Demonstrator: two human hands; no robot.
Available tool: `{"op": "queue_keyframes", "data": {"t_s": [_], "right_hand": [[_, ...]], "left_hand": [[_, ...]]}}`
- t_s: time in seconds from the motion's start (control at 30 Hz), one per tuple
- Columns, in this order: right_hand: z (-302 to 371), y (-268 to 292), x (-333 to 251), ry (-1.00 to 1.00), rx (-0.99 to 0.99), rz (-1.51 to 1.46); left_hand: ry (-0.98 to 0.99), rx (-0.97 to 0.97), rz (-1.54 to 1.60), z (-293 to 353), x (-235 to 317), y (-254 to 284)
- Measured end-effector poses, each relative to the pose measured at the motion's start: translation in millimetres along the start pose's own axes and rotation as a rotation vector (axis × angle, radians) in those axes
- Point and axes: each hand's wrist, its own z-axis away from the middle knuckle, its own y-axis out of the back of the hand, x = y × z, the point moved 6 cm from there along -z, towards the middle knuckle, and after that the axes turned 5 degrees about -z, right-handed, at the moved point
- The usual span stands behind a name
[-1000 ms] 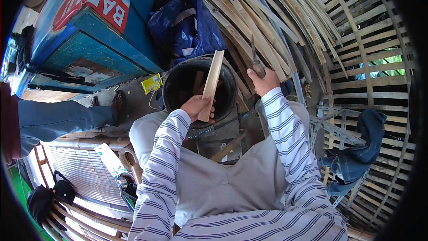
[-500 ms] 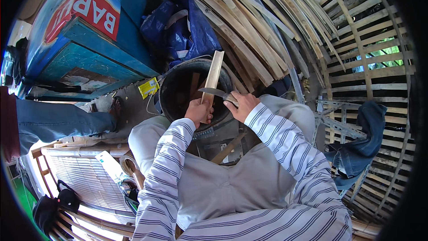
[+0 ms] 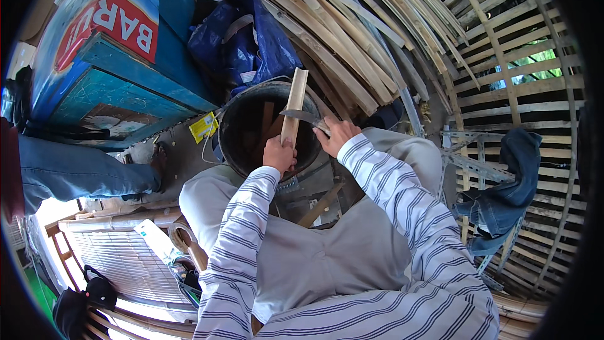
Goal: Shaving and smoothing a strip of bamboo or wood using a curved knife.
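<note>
My left hand (image 3: 280,154) is closed round the lower end of a split bamboo piece (image 3: 296,101), which tilts up and away from me over a dark bucket (image 3: 228,145) between my knees. In my right hand (image 3: 337,134) is the handle of a knife (image 3: 303,115). Its curved blade lies across the bamboo, just above my left fingers. Whether the edge bites into the bamboo I cannot tell. Inside the bucket some pieces of wood or bamboo (image 3: 268,116) show.
Long bamboo strips (image 3: 352,56) lie piled beyond the bucket, beside a blue plastic bag (image 3: 236,44). A blue box (image 3: 126,97) stands at the left, near another person's leg (image 3: 88,167). At the right, blue jeans (image 3: 519,176) hang on a metal frame before a slatted wall (image 3: 541,113).
The knife and my right hand have shifted slightly left and up the bamboo piece, which stands a little more upright. The whole view has also shifted slightly.
</note>
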Motion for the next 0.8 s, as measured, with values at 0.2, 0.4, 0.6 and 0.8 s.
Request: {"op": "queue_keyframes", "data": {"t_s": [0.2, 0.4, 0.6, 0.8], "right_hand": [[17, -10, -26, 0.087, -0.147, 0.002], [-15, 4, 33, -0.07, 0.243, -0.033], [-9, 3, 2, -0.045, -0.024, -0.016], [-4, -4, -28, 0.074, -0.148, -0.01]], "left_hand": [[0.094, -0.007, 0.12, 15, -2, 10], [0.105, -0.096, 0.142, 12, 0, -11], [0.081, -0.053, 0.07, 10, -7, 0], [0.064, -0.013, 0.009, 9, -6, 9]]}}
